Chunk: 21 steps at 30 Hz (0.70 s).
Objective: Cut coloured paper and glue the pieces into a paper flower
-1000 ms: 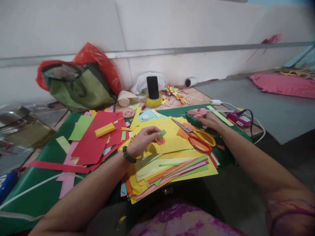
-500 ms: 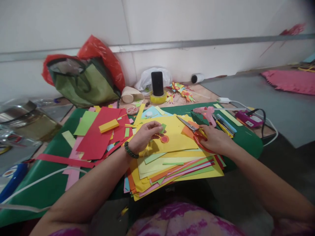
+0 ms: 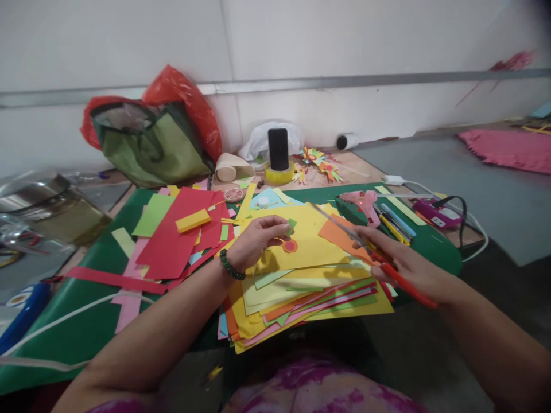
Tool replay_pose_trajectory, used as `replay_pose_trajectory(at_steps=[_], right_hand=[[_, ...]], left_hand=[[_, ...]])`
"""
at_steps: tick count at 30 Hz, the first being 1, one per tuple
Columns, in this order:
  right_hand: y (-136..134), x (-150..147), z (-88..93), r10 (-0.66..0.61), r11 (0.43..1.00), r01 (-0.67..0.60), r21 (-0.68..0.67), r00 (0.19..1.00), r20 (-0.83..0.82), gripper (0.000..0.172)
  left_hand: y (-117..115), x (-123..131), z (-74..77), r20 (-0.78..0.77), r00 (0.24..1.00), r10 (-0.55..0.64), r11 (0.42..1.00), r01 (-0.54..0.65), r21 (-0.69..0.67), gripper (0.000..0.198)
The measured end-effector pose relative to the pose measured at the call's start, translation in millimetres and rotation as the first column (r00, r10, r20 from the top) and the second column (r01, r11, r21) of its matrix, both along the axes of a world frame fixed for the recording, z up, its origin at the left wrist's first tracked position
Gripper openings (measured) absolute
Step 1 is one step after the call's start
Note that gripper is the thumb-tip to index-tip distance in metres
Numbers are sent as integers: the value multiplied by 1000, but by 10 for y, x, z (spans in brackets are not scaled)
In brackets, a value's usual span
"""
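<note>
Pinched in the fingers of my left hand (image 3: 262, 238) is a small piece of green paper (image 3: 291, 227), held above a stack of coloured paper (image 3: 310, 258). Just below it a small orange-and-red paper circle (image 3: 290, 246) lies on the top yellow sheet. My right hand (image 3: 400, 258) is closed round a pair of scissors (image 3: 379, 255) with red-orange handles. The blades point up and left over an orange piece of paper (image 3: 333, 229); motion blur hides whether they are apart.
A pink glue gun (image 3: 364, 203) and several pens (image 3: 394, 223) lie right of the stack. Red sheets (image 3: 172, 235) and paper strips spread on the left. Behind stand a phone (image 3: 278, 149) on a tape roll (image 3: 279, 174), paper flowers (image 3: 321, 163) and a green bag (image 3: 150, 143).
My right hand has lifted the scissors off the paper stack and turned them, moving slightly right. My left hand keeps its pinch on the green paper, almost unmoved.
</note>
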State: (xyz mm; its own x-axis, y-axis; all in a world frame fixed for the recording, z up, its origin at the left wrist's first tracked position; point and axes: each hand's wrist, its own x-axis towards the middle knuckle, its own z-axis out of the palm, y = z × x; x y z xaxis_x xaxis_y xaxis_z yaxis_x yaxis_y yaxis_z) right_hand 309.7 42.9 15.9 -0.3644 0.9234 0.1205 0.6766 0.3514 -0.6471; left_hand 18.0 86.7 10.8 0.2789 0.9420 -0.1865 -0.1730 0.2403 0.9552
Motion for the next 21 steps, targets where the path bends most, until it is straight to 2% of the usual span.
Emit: replay_pose_trajectory(at_steps=[4, 10, 17, 21], right_hand=[[-68, -119, 109, 55, 997, -50, -50, 995, 86, 64], [-113, -198, 98, 48, 998, -39, -52, 983, 179, 54], [-128, -225, 86, 48, 993, -31, -117, 989, 142, 59], [-143, -220, 62, 41, 994, -29, -105, 992, 115, 60]], left_hand=[[-15, 3, 20, 17, 1000, 3, 1000, -3, 2, 36], [-35, 28, 27, 30, 1000, -8, 1000, 8, 10, 31], [-60, 48, 24, -14, 999, -50, 999, 50, 21, 22], [-59, 42, 17, -26, 998, -50, 998, 51, 32, 23]])
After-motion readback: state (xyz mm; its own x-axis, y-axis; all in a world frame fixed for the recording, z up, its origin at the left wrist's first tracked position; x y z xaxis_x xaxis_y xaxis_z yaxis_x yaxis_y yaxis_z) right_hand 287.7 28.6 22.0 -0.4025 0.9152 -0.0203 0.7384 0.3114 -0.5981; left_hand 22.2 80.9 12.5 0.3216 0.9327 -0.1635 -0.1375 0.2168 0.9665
